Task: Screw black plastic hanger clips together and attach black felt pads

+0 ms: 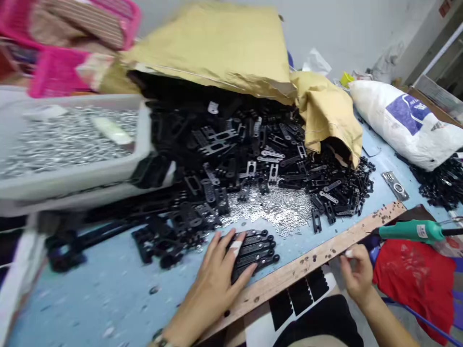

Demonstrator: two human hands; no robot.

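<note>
My left hand [217,277] lies over a row of black slotted arms [255,250] on the blue tabletop. Its fingers are stretched out, and one has a white wrap. The row of arms lies side by side, round ends pointing right. Beyond the wooden edge strip [307,260], my right hand [358,274] is held with thumb and fingers curled together; whatever may be between them is too small to make out. Just above it is a green electric screwdriver [412,230], tip pointing left. Small silver screws and nuts [278,207] lie in a heap behind the row.
Loose black parts [224,144] pile out of a yellow sack [224,43]. A white bin [72,178] of metal pieces stands left. Farther right are a smaller yellow bag [327,113], a white sack [408,120] and a metal plate [395,185]. Red cloth [414,284] hangs by the edge.
</note>
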